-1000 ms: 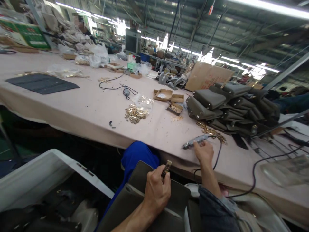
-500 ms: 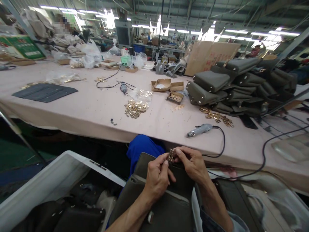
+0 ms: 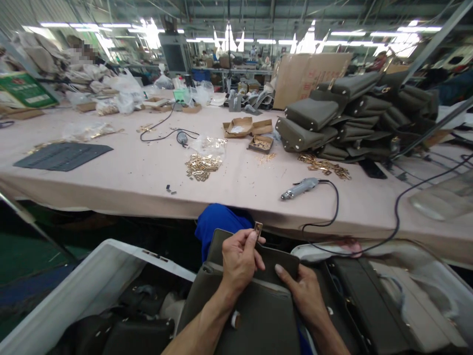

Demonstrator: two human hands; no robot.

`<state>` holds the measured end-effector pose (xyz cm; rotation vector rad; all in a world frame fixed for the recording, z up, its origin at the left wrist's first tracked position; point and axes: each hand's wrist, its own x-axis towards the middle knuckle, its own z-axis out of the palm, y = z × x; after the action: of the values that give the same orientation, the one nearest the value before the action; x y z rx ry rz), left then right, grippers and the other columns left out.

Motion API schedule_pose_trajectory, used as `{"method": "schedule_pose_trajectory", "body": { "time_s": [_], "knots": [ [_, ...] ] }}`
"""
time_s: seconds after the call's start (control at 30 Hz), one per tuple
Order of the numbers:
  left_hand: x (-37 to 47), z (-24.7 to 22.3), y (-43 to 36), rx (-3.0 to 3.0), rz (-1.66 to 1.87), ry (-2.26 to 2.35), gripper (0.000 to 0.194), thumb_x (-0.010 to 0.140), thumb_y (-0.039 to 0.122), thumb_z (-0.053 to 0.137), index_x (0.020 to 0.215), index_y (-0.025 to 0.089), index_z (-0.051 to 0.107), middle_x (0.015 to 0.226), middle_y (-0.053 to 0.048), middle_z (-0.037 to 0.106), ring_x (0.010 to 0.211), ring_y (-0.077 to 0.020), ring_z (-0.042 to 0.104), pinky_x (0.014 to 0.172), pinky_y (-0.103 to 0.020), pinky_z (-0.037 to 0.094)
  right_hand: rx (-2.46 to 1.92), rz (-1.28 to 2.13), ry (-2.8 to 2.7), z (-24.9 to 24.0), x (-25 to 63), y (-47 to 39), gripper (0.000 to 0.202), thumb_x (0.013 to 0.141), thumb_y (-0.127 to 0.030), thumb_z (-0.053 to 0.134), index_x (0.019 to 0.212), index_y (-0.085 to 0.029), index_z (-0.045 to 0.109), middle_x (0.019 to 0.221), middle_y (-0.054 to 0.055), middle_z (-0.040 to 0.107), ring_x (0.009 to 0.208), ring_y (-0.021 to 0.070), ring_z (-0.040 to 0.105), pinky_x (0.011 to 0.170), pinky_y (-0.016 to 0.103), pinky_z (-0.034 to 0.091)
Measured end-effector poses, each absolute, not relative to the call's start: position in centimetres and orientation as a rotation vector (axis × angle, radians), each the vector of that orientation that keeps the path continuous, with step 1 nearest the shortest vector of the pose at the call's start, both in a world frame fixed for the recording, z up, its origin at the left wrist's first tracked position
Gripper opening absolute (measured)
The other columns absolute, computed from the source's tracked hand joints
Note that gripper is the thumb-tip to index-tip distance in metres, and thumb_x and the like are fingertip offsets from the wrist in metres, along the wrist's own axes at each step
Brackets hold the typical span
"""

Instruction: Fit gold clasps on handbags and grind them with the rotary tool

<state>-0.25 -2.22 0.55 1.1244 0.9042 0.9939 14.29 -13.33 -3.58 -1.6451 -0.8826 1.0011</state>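
Between the thumb and fingers of my left hand (image 3: 240, 259) is a small gold metal piece (image 3: 258, 230), held upright. My right hand (image 3: 303, 290) grips the right edge of a dark olive bag (image 3: 258, 315), its thumb on top and its fingers partly hidden behind the edge. The bag lies across my lap, over a blue-clad knee (image 3: 218, 227). On the table, a pile of gold metal pieces (image 3: 201, 166) lies beside a clear plastic bag. A grey electric screwdriver (image 3: 300, 188) rests near the table's front edge.
Stacked olive bags (image 3: 314, 116) stand at the table's back right, near small open cardboard boxes (image 3: 238, 126). A black cord (image 3: 397, 217) hangs over the front edge. White bins (image 3: 92, 281) with bags inside flank my lap. A person (image 3: 83, 52) is at the far left.
My right hand has let go of the metal piece and moved down onto the bag's edge. My left hand keeps the piece, now raised slightly. The camera view has shifted.
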Motion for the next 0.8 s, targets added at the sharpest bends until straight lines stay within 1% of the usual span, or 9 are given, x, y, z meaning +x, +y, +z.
{"method": "schedule_pose_trajectory", "body": {
  "time_s": [0.03,0.1,0.13,0.2,0.33,0.43,0.53,0.7,0.8],
  "knots": [
    [-0.3,0.7,-2.2,1.099,0.988,0.884,0.037,0.098,0.046,0.058,0.1,0.01,0.07,0.061,-0.006,0.072,0.032,-0.0097,0.055,0.033,-0.016,0.038,-1.646,1.001,-0.835,-3.8,14.1,-13.6,0.053,0.085,-0.059,0.074,0.11,-0.012,0.076,0.104,0.014,0.077,0.097,0.033,0.071,0.086,0.043,0.057],
    [-0.7,1.2,-2.1,1.022,1.016,0.823,0.039,0.097,0.045,0.059,0.112,0.01,0.068,0.095,-0.016,0.079,0.043,-0.0133,0.066,0.034,-0.018,0.044,-1.642,1.001,-0.785,-4.0,14.0,-13.9,0.057,0.081,-0.059,0.077,0.113,-0.012,0.075,0.108,0.015,0.076,0.1,0.0345,0.071,0.088,0.044,0.057],
    [-1.0,1.6,-2.1,0.987,1.056,0.799,0.04,0.096,0.044,0.06,0.117,0.011,0.065,0.109,-0.019,0.077,0.049,-0.0153,0.07,0.035,-0.019,0.046,-1.635,1.006,-0.779,-4.1,14.0,-14.0,0.058,0.08,-0.059,0.079,0.114,-0.012,0.075,0.11,0.015,0.076,0.101,0.0348,0.071,0.089,0.044,0.057],
    [-2.0,2.6,-2.2,0.978,1.159,0.791,0.04,0.096,0.041,0.062,0.123,0.012,0.063,0.122,-0.021,0.073,0.056,-0.0173,0.073,0.037,-0.02,0.048,-1.615,1.025,-0.783,-4.3,14.2,-14.2,0.058,0.078,-0.057,0.081,0.115,-0.013,0.074,0.112,0.015,0.076,0.103,0.0346,0.071,0.092,0.045,0.057],
    [-5.1,4.7,-2.7,1.168,1.382,0.967,0.035,0.096,0.036,0.064,0.122,0.014,0.066,0.118,-0.017,0.074,0.062,-0.0168,0.074,0.044,-0.023,0.053,-1.58,1.062,-0.756,-4.7,14.4,-14.6,0.056,0.078,-0.056,0.082,0.112,-0.014,0.073,0.114,0.015,0.076,0.104,0.0342,0.071,0.091,0.045,0.057],
    [-8.0,4.4,-3.2,1.364,1.476,1.271,0.036,0.093,0.034,0.069,0.124,0.016,0.067,0.118,-0.014,0.075,0.082,-0.0195,0.076,0.068,-0.028,0.062,-1.533,1.113,-0.706,-4.7,14.3,-14.7,0.055,0.078,-0.056,0.083,0.113,-0.015,0.073,0.115,0.014,0.076,0.106,0.0341,0.072,0.091,0.043,0.058],
    [-10.7,2.3,-3.2,1.476,1.287,1.535,0.043,0.088,0.041,0.074,0.124,0.018,0.068,0.119,-0.012,0.074,0.099,-0.0231,0.074,0.086,-0.032,0.061,-1.521,1.155,-0.693,-4.4,14.3,-14.7,0.056,0.078,-0.057,0.082,0.113,-0.014,0.073,0.114,0.015,0.076,0.105,0.0346,0.072,0.089,0.043,0.059],
    [-13.7,-0.6,-3.1,1.438,0.701,1.438,0.051,0.091,0.062,0.06,0.102,0.016,0.078,0.088,-0.008,0.077,0.087,-0.0267,0.072,0.078,-0.034,0.059,-1.53,1.22,-0.769,-4.0,14.4,-14.3,0.055,0.081,-0.058,0.079,0.113,-0.013,0.074,0.111,0.015,0.076,0.099,0.0337,0.073,0.087,0.044,0.059],
    [-14.2,-0.8,-3.5,1.38,0.651,1.339,0.054,0.093,0.064,0.056,0.101,0.016,0.079,0.086,-0.006,0.077,0.085,-0.026,0.071,0.078,-0.034,0.059,-1.443,1.244,-0.742,-3.4,14.1,-14.3,0.053,0.082,-0.054,0.079,0.115,-0.013,0.073,0.112,0.014,0.076,0.101,0.0324,0.072,0.091,0.044,0.057]
  ]
}}
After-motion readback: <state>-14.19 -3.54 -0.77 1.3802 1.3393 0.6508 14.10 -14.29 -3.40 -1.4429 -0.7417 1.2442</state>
